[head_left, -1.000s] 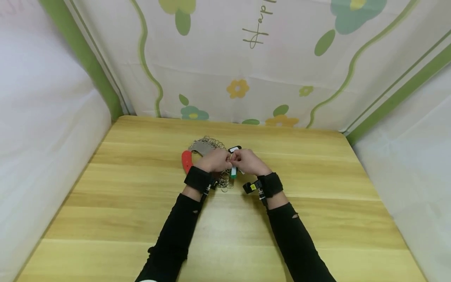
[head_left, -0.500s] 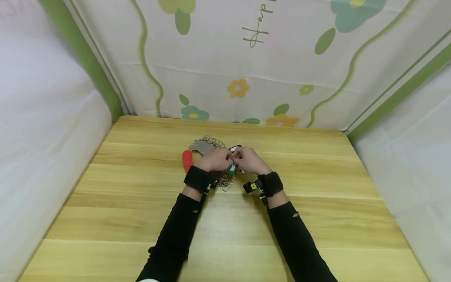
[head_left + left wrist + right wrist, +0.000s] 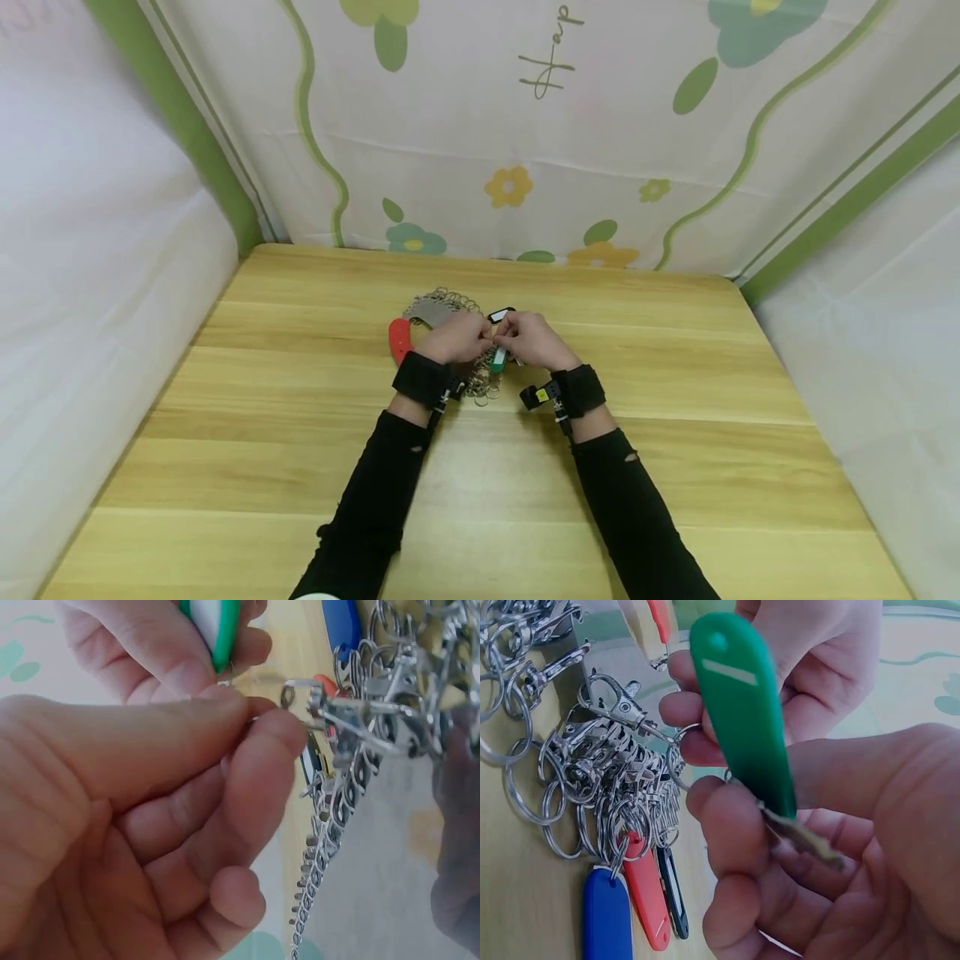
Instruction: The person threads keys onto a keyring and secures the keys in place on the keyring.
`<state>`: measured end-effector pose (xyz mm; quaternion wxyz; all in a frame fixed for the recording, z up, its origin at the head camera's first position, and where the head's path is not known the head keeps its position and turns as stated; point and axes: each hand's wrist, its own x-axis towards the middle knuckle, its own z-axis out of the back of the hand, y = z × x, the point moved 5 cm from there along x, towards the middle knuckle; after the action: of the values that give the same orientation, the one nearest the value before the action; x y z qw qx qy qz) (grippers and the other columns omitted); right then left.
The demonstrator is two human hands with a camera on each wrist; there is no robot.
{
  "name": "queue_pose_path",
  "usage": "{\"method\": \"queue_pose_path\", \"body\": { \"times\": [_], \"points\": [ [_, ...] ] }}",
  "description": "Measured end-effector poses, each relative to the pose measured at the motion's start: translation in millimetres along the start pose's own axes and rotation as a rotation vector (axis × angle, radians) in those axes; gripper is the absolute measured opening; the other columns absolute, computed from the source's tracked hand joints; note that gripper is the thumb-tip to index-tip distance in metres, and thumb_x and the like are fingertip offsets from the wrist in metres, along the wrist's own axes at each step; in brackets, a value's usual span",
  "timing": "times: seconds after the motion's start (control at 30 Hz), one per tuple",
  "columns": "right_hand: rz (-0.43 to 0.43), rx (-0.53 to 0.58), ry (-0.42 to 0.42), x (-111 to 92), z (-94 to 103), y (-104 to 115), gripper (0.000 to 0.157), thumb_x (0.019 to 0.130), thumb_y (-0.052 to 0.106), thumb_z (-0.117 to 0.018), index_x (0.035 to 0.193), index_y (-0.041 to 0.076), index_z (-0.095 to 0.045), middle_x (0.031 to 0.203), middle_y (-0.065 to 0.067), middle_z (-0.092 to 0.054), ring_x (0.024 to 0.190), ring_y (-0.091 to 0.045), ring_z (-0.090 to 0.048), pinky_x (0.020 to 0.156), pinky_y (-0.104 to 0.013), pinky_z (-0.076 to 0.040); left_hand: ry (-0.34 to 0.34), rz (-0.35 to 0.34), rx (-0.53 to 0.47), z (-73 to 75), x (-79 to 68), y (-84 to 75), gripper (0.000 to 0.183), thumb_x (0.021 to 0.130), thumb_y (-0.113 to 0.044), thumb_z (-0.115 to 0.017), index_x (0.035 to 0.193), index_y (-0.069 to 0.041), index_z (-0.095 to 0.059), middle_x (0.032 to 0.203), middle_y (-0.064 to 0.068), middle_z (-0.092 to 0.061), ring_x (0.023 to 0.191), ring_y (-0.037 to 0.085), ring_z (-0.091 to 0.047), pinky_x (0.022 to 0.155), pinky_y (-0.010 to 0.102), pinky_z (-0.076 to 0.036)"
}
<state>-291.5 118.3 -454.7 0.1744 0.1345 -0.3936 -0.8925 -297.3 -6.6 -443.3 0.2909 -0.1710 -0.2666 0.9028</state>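
Near the table's far side, my two hands meet fingertip to fingertip. My left hand pinches a small metal split ring between thumb and forefinger; the ring joins a silver snap hook. A green key tag with a white label side is held by my right hand at its lower end. From those right fingers a dull metal key sticks out, partly hidden. Beside the left hand lies a curved grey plate with a red end, fringed by snap hooks and rings.
Blue, red and black key tags hang from rings in the row. The wooden table is bordered by white cloth walls at the back and sides.
The green key tag has tilted and swung slightly between the hands, its lower end shifting left, then back right. Both hands stay nearly in place, with small finger movements.
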Motion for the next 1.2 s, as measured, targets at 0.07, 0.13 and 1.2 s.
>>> {"method": "queue_pose_path", "body": {
  "times": [0.07, 0.13, 1.2],
  "points": [
    [0.003, -0.006, -0.005, 0.4, 0.6, 0.2, 0.008, 0.096, 0.015, -0.057, 0.09, 0.01, -0.06, 0.08, -0.005, -0.063, 0.063, -0.022, -0.061, 0.054, -0.032, -0.048, -0.002, 0.004, -0.001, 0.6, -0.3, -1.1, 0.04, 0.096, -0.014, -0.056, 0.058, -0.013, -0.045, 0.053, -0.002, -0.033, 0.046, 0.012, -0.033, 0.054, 0.025, -0.032],
    [0.013, -0.009, 0.002, 0.3, 0.2, 0.5, 0.008, 0.096, 0.015, -0.057, 0.091, 0.01, -0.06, 0.081, -0.006, -0.064, 0.063, -0.022, -0.061, 0.054, -0.032, -0.049, -0.001, 0.008, -0.006, 1.0, -1.0, -1.6, 0.04, 0.096, -0.015, -0.057, 0.057, -0.014, -0.044, 0.053, -0.002, -0.033, 0.046, 0.012, -0.033, 0.053, 0.025, -0.032],
    [0.039, 0.002, 0.035, -3.4, 4.9, 5.5, 0.005, 0.094, 0.009, -0.058, 0.092, 0.009, -0.061, 0.086, -0.008, -0.065, 0.05, -0.015, -0.048, 0.049, -0.029, -0.04, -0.004, -0.034, -0.014, -2.5, 0.8, 2.9, 0.019, 0.096, -0.016, -0.057, 0.081, -0.007, -0.064, 0.073, 0.002, -0.056, 0.059, 0.014, -0.048, 0.06, 0.027, -0.039]
  ]
}}
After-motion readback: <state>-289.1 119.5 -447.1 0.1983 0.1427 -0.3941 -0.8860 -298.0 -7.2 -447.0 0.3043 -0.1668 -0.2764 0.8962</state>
